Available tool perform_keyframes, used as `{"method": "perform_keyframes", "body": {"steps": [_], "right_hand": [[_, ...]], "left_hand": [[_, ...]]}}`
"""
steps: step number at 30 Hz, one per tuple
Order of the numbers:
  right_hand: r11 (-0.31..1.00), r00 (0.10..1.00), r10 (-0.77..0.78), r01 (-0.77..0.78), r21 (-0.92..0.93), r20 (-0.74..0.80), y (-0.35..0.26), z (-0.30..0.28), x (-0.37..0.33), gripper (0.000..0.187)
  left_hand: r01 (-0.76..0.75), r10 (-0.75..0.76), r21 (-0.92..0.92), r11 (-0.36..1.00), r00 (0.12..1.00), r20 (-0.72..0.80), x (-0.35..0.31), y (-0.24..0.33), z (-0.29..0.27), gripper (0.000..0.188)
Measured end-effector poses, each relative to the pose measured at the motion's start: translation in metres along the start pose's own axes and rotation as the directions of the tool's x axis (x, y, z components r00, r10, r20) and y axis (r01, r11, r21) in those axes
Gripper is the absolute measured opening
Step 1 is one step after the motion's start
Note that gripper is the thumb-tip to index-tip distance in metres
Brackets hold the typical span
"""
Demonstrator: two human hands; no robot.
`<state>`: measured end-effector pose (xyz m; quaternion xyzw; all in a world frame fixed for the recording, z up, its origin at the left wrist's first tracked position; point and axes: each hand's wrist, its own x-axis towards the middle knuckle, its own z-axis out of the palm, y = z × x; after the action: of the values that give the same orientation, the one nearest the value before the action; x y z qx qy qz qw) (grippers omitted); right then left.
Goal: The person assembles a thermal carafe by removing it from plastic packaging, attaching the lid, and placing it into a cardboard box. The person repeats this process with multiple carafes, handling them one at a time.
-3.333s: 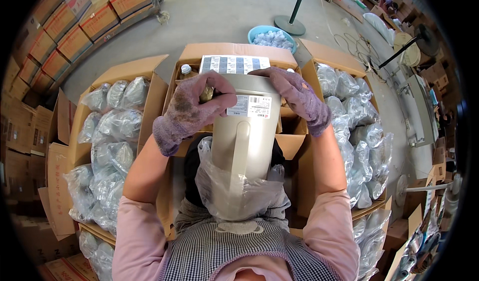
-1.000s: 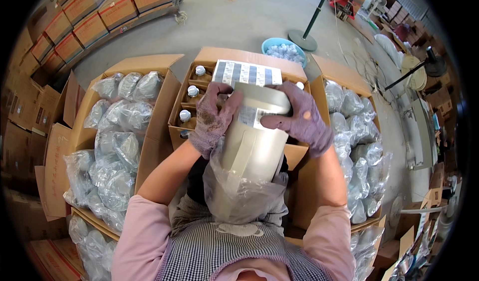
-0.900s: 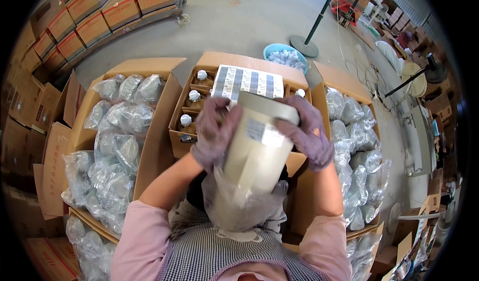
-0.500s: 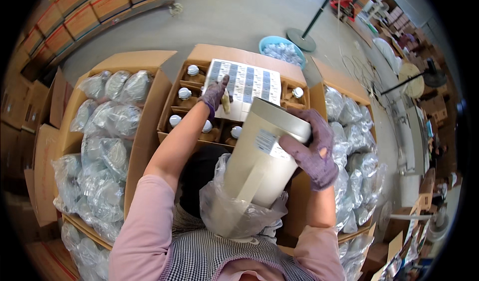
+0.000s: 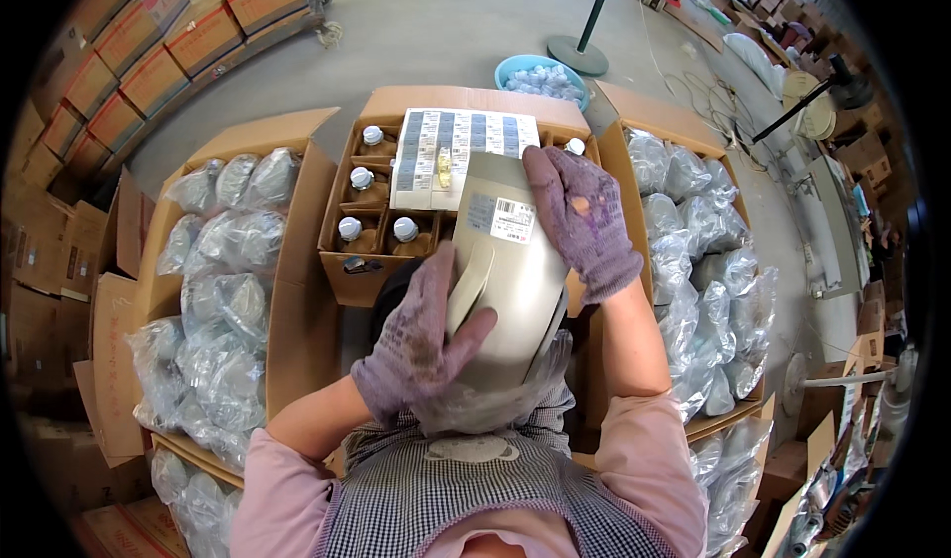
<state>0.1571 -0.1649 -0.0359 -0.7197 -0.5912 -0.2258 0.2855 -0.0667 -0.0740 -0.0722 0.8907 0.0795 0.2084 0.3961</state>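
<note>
Grip two-handed: silver container [image 5: 530,291] held before checked apron [image 5: 436,504]. Left hand [image 5: 416,335] spread at handle [image 5: 471,286], thumb apart; right hand [image 5: 584,216] laid along upper side — finger closure there cannot be told. Lower end bagged in clear plastic [image 5: 461,409] — slip could be caused by slick film.

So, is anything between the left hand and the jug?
Nothing visible is: the left hand lies against the silvery jug, near its handle. The clear bag gathers lower, around the base; behind the hand I cannot tell.
</note>
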Motion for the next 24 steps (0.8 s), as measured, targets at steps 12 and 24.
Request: {"method": "perform_keyframes", "body": {"steps": [12,24], "right_hand": [[0.447,0.779,0.587,-0.537,0.715,0.219,-0.04,-0.052,-0.013,0.046],[0.386,0.937,0.334,-0.037,0.922,-0.103,0.028,0.057,-0.02,0.057]], "left_hand": [[0.335,-0.26,-0.364,0.869,0.935,0.241,0.027,-0.063,0.005,0.036],[-0.049,-0.087,-0.753,0.656,0.986,-0.14,0.102,-0.1,0.002,0.051]]}}
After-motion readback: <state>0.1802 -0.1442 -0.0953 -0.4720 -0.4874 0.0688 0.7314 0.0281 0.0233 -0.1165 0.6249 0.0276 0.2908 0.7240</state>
